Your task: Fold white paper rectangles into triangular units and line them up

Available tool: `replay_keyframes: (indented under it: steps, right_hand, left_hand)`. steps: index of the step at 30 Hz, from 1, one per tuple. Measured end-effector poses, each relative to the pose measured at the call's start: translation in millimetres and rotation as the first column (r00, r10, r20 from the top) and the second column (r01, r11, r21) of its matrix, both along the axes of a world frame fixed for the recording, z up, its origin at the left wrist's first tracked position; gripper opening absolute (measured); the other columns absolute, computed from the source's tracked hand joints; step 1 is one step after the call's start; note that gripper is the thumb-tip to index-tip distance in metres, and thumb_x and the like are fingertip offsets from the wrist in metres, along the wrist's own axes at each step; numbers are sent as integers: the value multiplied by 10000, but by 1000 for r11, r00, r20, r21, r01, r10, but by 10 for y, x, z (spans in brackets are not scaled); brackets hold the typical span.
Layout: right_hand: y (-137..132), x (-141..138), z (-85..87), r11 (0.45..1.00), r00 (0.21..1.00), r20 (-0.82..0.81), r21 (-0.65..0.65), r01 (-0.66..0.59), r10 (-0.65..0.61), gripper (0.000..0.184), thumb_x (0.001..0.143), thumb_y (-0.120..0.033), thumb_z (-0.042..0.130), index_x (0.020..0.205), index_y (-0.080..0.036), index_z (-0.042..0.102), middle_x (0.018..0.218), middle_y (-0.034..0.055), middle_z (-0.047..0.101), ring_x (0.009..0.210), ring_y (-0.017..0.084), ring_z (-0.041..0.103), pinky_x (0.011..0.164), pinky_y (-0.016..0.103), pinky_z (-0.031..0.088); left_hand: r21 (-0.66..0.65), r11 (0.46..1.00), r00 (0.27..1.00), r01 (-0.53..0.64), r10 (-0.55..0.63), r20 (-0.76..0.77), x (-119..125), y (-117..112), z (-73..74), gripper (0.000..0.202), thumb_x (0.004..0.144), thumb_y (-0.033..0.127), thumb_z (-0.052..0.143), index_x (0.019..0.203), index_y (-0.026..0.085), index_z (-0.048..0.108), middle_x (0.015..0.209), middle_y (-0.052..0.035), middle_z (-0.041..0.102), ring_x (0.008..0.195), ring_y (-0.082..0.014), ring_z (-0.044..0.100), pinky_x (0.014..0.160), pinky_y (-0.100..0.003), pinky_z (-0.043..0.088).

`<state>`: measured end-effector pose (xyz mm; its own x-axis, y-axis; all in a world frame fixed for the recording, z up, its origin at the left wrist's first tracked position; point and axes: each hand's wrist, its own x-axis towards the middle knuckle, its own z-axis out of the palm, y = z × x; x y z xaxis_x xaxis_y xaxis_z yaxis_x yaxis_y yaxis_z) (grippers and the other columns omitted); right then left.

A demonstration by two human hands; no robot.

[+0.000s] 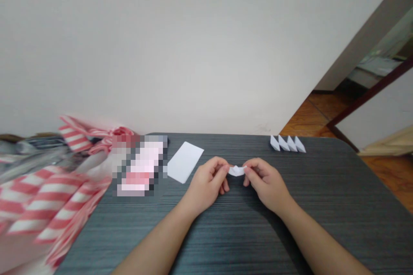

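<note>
Forearms of mine reach from the lower edge of the view over the dark, streaked bench. Off its left side lies a heap of red-and-white striped cloth. Ahead, my left hand has its thumb and fingers clamped on one end of a small folded white paper; my right hand clamps the other end the same way. The paper spans the gap between my hands, a little peak at its middle. Just beyond my left hand, white sheets lie flat, and left of them something pinkish is too pixelated to tell. Near the far right corner, four folded paper pieces sit side by side. Behind rises a pale wall, with wood-toned floor past its right end.
</note>
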<state>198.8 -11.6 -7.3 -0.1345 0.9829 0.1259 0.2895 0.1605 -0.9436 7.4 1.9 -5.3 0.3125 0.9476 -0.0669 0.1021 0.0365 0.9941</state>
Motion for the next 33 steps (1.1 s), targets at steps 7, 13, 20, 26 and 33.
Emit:
replay_keyframes:
  steps: [7, 13, 20, 26, 33]
  right_hand:
    - [-3, -1, -24, 999, 997, -69, -23, 25, -26, 169, 952, -345, 527, 963, -190, 593, 619, -15, 620, 529, 125, 542, 515, 237, 394]
    - [-7, -1, -54, 998, 990, -139, -59, -1, -8, 177, 954, -351, 527, 955, -183, 582, 613, -12, 621, 483, 105, 487, 454, 221, 334]
    - [-14, -23, -45, 999, 969, -248, -41, -15, 4, 173, 945, -348, 551, 956, -179, 589, 616, -14, 617, 474, 96, 463, 454, 219, 334]
    - [-22, -3, -56, 1000, 980, -200, -12, 9, -11, 129, 950, -301, 546, 950, -185, 604, 628, -14, 607, 511, 104, 494, 478, 226, 350]
    - [-31, -3, -1, 1000, 988, -155, 23, -19, 22, 106, 946, -269, 546, 917, -183, 601, 653, -8, 620, 585, 128, 571, 586, 263, 428]
  left_hand:
    - [-2, 1000, 999, -29, 29, 43, 6, -4, 41, 224, 930, 394, 507, 896, 174, 530, 511, 40, 597, 427, -96, 515, 444, -184, 402]
    - [-2, 998, 991, -67, 66, 114, 12, -11, 55, 208, 928, 378, 518, 906, 170, 524, 501, 43, 600, 421, -92, 513, 444, -182, 402]
    - [-46, 997, 975, -66, 74, 211, 9, 6, 41, 232, 912, 396, 546, 893, 166, 518, 492, 32, 615, 401, -94, 509, 433, -183, 394]
    - [-42, 999, 980, -15, 23, 200, -5, 2, 35, 253, 908, 364, 549, 1027, 141, 554, 530, 25, 625, 440, -104, 539, 465, -200, 439]
    - [-28, 997, 993, 74, -71, 97, -3, -12, 46, 275, 864, 352, 619, 1032, 136, 637, 730, -28, 683, 526, -101, 576, 495, -206, 465]
